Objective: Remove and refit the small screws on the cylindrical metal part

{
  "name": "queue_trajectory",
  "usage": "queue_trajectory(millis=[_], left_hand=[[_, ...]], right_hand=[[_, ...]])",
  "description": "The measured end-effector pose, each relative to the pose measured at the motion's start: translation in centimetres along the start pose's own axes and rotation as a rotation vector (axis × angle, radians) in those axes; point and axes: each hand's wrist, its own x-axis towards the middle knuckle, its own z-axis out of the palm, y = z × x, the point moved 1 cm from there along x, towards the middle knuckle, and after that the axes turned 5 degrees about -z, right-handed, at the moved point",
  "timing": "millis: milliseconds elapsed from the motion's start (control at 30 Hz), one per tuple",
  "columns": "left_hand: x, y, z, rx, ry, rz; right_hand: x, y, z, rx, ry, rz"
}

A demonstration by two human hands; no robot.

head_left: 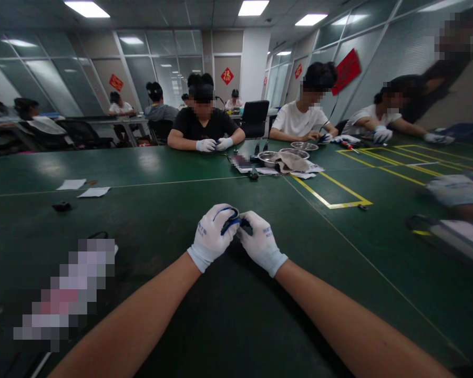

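Both knit-gloved hands | left hand (212, 236), right hand (260, 241) | fingers clamped on small blue-black curved part (232, 221) | green felt table (150, 210)

Both hands wear white gloves with small blue print on the back, left hand (212, 237) and right hand (261, 242) alike. The little part (232, 220) pinched between them is black with a blue edge. The desk (150, 173) is dark green with thin white lines and yellow tape (331, 202) boxes. Silver metal bowls (267, 156), white paper slips (71, 184).
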Motion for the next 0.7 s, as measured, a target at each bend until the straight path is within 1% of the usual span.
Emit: queue_trajectory(millis=[167, 367, 467, 600, 700], left_hand=[[-0.05, 0.06, -0.23, -0.010, -0.018, 0.004], [-0.04, 0.26, -0.40, -0.004, -0.002, 0.017], [-0.08, 0.25, -0.29, 0.006, 0.007, 0.023], [-0.10, 0.15, -0.11, 0.018, -0.014, -0.006], [-0.09, 0.12, -0.07, 0.023, -0.017, -0.012]], right_hand=[[-0.01, 0.08, 0.13, -0.005, -0.022, -0.070], [-0.01, 0.03, 0.15, -0.011, -0.025, -0.081], [-0.02, 0.18, 0.30, 0.027, -0.030, -0.048], [-0.05, 0.46, 0.56, 0.066, -0.019, 0.044], [-0.09, 0.59, 0.65, 0.078, -0.018, 0.083]])
